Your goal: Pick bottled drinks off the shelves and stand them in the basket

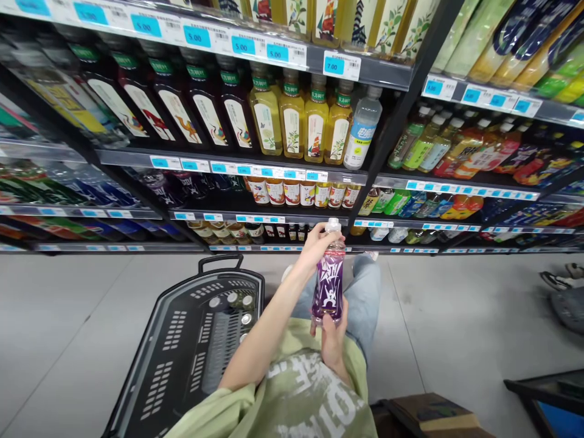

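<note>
A bottle of purple drink (329,281) with a white cap (333,224) and white graphics on its label stands nearly upright in front of my body. My left hand (318,241) grips it around the neck, just under the cap. Low on the bottle, my right hand (335,342) is closed around the base, its thumb in front. Some fingers of both hands are hidden behind the bottle. To the left, on the floor, sits a black shopping basket (166,340) holding several drinks with pale lids (232,298).
Ahead are shelves of bottled drinks, including dark tea bottles (207,109) and yellow tea bottles (292,118), with a price-tag rail (237,170) along each edge. A cardboard box (429,417) lies at the lower right, near a black-framed stand (547,389). Someone's shoe (554,280) shows at far right.
</note>
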The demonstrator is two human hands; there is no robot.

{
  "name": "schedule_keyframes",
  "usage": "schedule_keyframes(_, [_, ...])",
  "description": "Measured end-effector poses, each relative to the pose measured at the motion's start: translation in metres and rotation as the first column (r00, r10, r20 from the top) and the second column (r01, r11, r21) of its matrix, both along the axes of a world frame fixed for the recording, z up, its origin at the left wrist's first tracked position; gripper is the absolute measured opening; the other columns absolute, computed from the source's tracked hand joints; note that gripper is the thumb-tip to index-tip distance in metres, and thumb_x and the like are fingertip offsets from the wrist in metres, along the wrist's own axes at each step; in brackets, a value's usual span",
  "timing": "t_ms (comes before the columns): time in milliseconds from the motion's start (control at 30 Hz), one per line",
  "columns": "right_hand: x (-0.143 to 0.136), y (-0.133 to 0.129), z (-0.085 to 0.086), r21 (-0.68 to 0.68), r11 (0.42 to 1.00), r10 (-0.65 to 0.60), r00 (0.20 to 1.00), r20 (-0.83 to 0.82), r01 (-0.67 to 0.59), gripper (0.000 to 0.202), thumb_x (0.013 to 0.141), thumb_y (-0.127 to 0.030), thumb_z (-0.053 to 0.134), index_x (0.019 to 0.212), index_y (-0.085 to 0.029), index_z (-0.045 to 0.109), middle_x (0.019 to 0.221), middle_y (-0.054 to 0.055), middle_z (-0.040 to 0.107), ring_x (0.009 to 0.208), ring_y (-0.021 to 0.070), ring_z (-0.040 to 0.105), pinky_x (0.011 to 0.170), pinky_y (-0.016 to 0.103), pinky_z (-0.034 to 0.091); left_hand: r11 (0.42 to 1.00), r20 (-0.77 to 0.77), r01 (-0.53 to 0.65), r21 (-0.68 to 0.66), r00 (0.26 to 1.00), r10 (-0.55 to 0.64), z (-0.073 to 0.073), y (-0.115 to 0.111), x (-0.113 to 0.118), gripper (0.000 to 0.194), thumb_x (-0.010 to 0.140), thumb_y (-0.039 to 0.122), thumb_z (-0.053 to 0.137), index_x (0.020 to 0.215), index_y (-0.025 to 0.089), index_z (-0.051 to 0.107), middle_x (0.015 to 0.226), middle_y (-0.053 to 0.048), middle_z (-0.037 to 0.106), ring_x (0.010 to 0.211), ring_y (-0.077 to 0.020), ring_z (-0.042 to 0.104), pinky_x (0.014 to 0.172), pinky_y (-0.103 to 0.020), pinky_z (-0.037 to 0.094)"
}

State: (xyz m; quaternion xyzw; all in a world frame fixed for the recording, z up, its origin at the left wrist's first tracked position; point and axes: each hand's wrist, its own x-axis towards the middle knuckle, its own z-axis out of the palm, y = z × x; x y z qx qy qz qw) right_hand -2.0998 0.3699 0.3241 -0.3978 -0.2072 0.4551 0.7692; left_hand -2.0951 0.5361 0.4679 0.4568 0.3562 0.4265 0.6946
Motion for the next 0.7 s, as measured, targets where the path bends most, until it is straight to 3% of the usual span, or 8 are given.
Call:
schedule_keyframes(67, [0.008,-0.001,0.003,0.060,0.992,0.112,0.989,-0.096,-0.107,0.051,0.087,-0.067,0.061,0.112,-0.023,0.055,0.076,-0.003,0.064,0.040,0.0084,0.044,0.037,0.021,0.035,1.000,0.013,-0.021,-0.009,1.000,0.021,0.001,0.000,0.000,0.049,0.066,0.034,0.094,0.098,0.017,0.061,0.078,-0.005,0.077,0.070,-0.0200,0.075,0.069,-0.031,0.057])
schedule_keyframes(133, [0.016,-0.002,0.006,0.115,0.957,0.285,0.938,-0.200,-0.266,0.065,0.094,-0.078,0.033,0.093,-0.019,0.060,0.065,-0.006,0.054,0.033,0.0024,0.023,0.033,0.019,0.026,0.998,0.055,-0.011,-0.054,0.998,0.014,0.002,0.001,0.000,0.049,0.064,0.033,0.094,0.097,0.016,0.061,0.078,-0.005,0.077,0.072,-0.0202,0.075,0.071,-0.032,0.058])
schedule_keyframes(200, [0.022,-0.002,0.007,0.210,0.899,0.431,0.861,-0.271,-0.384,0.087,0.096,-0.080,0.008,0.095,-0.014,0.065,0.057,-0.013,0.037,0.030,-0.0004,0.004,0.031,0.016,0.015,0.995,0.101,0.020,-0.093,0.995,-0.010,0.003,0.000,0.001,0.051,0.062,0.031,0.094,0.098,0.016,0.061,0.078,-0.006,0.077,0.075,-0.0208,0.076,0.073,-0.033,0.059])
schedule_keyframes(300, [0.020,-0.001,0.001,0.383,0.834,0.517,0.804,-0.294,-0.397,0.095,0.097,-0.075,0.002,0.115,-0.007,0.067,0.053,-0.021,0.011,0.029,-0.0012,-0.013,0.032,0.011,0.000,0.995,0.102,0.068,-0.079,0.993,-0.060,0.002,-0.004,0.003,0.056,0.060,0.028,0.096,0.102,0.016,0.061,0.080,-0.006,0.078,0.075,-0.0203,0.076,0.074,-0.033,0.059])
schedule_keyframes(500, [0.013,-0.002,-0.013,0.462,0.812,0.508,0.822,-0.259,-0.356,0.069,0.104,-0.059,0.022,0.115,-0.008,0.067,0.054,-0.022,0.006,0.030,-0.0019,-0.013,0.033,0.008,0.001,0.995,0.033,0.097,-0.035,0.995,-0.096,0.001,-0.011,0.011,0.058,0.063,0.030,0.096,0.106,0.017,0.060,0.079,-0.005,0.077,0.074,-0.0200,0.075,0.073,-0.033,0.057])
schedule_keyframes(633, [0.022,-0.004,-0.018,0.410,0.848,0.465,0.843,-0.270,-0.337,0.084,0.103,-0.064,0.006,0.103,-0.009,0.069,0.056,-0.020,0.014,0.033,-0.0017,-0.008,0.035,0.010,0.006,0.993,0.049,0.109,-0.039,0.993,-0.107,0.002,-0.012,0.012,0.052,0.065,0.030,0.093,0.105,0.017,0.061,0.080,-0.006,0.077,0.075,-0.0202,0.074,0.073,-0.033,0.056])
schedule_keyframes(700, [0.029,-0.007,-0.021,0.276,0.903,0.391,0.898,-0.202,-0.331,0.091,0.098,-0.073,0.003,0.094,-0.011,0.070,0.055,-0.016,0.027,0.031,-0.0010,0.001,0.033,0.014,0.013,0.994,0.027,0.105,-0.027,0.994,-0.104,0.000,-0.014,0.006,0.049,0.068,0.032,0.090,0.106,0.016,0.063,0.084,-0.007,0.079,0.077,-0.0195,0.073,0.074,-0.032,0.055])
